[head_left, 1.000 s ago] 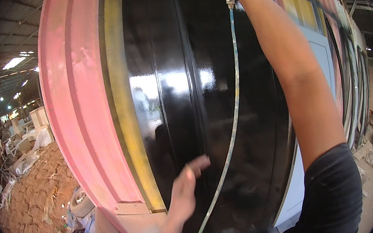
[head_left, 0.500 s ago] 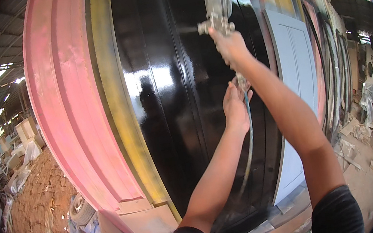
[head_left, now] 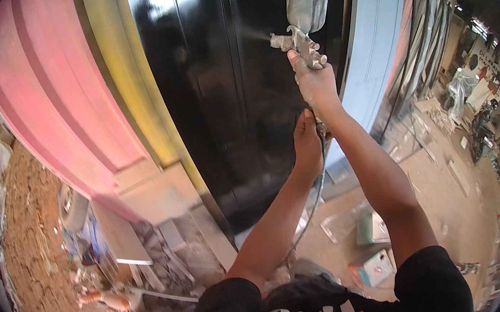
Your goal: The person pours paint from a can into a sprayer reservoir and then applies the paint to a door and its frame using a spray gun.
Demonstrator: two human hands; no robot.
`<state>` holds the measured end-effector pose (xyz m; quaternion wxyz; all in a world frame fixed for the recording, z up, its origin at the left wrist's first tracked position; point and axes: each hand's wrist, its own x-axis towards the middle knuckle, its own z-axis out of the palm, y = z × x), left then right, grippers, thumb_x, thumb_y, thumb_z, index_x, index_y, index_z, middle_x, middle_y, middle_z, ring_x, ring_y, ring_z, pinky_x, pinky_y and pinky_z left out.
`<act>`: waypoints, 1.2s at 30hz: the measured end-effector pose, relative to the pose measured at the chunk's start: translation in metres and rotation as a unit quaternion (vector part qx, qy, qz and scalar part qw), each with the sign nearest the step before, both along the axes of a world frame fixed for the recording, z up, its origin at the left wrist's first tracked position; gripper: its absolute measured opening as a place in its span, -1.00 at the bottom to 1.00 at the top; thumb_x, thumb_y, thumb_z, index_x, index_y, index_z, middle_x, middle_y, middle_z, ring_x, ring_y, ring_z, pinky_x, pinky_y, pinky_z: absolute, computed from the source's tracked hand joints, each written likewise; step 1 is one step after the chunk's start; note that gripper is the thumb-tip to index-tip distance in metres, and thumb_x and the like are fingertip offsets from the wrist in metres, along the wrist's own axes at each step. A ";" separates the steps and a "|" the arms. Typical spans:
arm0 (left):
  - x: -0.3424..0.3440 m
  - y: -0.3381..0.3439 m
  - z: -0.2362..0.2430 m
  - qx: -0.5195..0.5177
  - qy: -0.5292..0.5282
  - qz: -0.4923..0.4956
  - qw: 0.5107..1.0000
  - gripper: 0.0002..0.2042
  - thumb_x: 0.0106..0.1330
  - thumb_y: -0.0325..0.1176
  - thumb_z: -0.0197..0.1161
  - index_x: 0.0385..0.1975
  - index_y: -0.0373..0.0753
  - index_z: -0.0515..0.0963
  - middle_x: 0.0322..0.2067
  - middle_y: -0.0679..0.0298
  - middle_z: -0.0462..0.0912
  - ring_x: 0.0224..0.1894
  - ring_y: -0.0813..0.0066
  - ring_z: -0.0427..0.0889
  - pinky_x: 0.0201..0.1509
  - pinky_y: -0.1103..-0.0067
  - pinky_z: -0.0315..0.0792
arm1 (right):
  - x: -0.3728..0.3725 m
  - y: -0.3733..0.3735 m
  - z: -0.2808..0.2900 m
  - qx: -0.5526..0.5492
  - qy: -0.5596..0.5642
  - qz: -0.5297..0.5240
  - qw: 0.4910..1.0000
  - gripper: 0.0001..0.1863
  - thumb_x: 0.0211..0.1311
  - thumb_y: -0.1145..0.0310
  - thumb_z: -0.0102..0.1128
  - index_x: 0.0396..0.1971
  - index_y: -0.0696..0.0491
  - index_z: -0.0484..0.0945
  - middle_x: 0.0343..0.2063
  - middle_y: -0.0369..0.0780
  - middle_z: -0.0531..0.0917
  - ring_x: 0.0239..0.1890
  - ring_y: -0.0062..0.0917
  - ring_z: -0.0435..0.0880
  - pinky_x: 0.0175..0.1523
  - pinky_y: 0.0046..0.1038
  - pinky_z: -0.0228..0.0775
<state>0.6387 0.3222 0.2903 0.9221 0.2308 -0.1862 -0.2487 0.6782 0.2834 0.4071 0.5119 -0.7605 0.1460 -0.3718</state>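
Observation:
My right hand (head_left: 318,88) is wrapped around the handle of a metal spray gun (head_left: 303,43), its cup (head_left: 308,6) standing on top, slightly tilted. The nozzle points left, and a faint mist leaves it in front of a glossy black door panel (head_left: 218,97). Just below, my left hand (head_left: 308,149) is closed around the hose end at the bottom of the gun's handle; its fingers are partly hidden. From there a thin air hose (head_left: 317,201) hangs down between my forearms.
Left of the black panel stand a yellow strip (head_left: 123,65) and pink corrugated metal (head_left: 60,85). A pale blue door (head_left: 368,48) leans at the right. Boards (head_left: 119,234), a tyre (head_left: 73,207) and containers (head_left: 376,268) lie on the littered floor.
My view has tipped downward, showing more floor and my shirt. Both hands still hold the spray gun and hose, and mist now shows at the nozzle.

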 end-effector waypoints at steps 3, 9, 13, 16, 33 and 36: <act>-0.034 0.003 -0.048 0.013 0.079 0.016 0.997 -0.71 0.62 -0.14 -0.14 -0.06 -0.16 0.49 -0.35 0.46 0.53 -0.38 0.69 0.42 -0.28 0.58 0.32 | -0.021 0.000 -0.063 0.027 0.039 -0.011 0.999 -0.64 0.30 0.05 0.33 -0.39 0.08 0.60 -0.62 -0.45 0.46 -0.57 -0.75 0.35 -0.46 -0.56 0.19; -0.062 0.005 -0.154 0.081 0.146 0.073 0.983 -0.67 0.61 -0.09 -0.11 -0.28 -0.14 0.50 -0.50 0.52 0.42 -0.50 0.77 0.28 -0.42 0.64 0.23 | -0.041 0.004 -0.175 0.096 0.088 -0.006 0.992 -0.65 0.28 0.07 0.36 -0.39 0.10 0.60 -0.61 -0.44 0.46 -0.57 -0.75 0.35 -0.48 -0.58 0.17; -0.079 -0.015 -0.220 0.131 0.224 0.085 0.962 -0.69 0.60 -0.10 -0.07 -0.23 -0.16 0.52 -0.49 0.53 0.43 -0.46 0.79 0.29 -0.37 0.68 0.23 | -0.054 -0.012 -0.254 0.103 0.154 -0.019 0.983 -0.69 0.31 0.13 0.33 -0.37 0.10 0.59 -0.62 -0.45 0.45 -0.59 -0.76 0.33 -0.50 -0.58 0.14; -0.094 -0.025 -0.278 0.147 0.260 0.079 0.951 -0.70 0.59 -0.12 -0.04 -0.18 -0.18 0.54 -0.43 0.52 0.51 -0.42 0.80 0.35 -0.32 0.71 0.26 | -0.065 -0.019 -0.311 0.132 0.185 -0.029 0.973 -0.72 0.34 0.18 0.31 -0.35 0.11 0.59 -0.61 -0.46 0.45 -0.58 -0.77 0.33 -0.49 -0.58 0.14; -0.152 -0.053 -0.608 0.164 0.452 0.034 0.876 -0.71 0.57 -0.11 -0.02 -0.20 -0.17 0.54 -0.56 0.51 0.44 -0.54 0.73 0.38 -0.47 0.69 0.26 | -0.102 -0.059 -0.675 0.098 0.397 -0.029 0.912 -0.62 0.30 0.14 0.32 -0.25 0.23 0.67 -0.52 -0.13 0.70 -0.41 -0.46 0.66 -0.24 -0.34 0.42; -0.181 -0.038 -0.655 0.274 0.471 -0.116 0.830 -0.56 0.49 0.08 0.02 -0.05 -0.21 0.54 -0.49 0.37 0.55 -0.40 0.53 0.56 -0.32 0.55 0.43 | -0.114 -0.061 -0.742 0.098 0.358 -0.032 0.928 -0.59 0.28 0.08 0.32 -0.25 0.20 0.69 -0.50 -0.09 0.71 -0.39 -0.36 0.70 -0.22 -0.30 0.43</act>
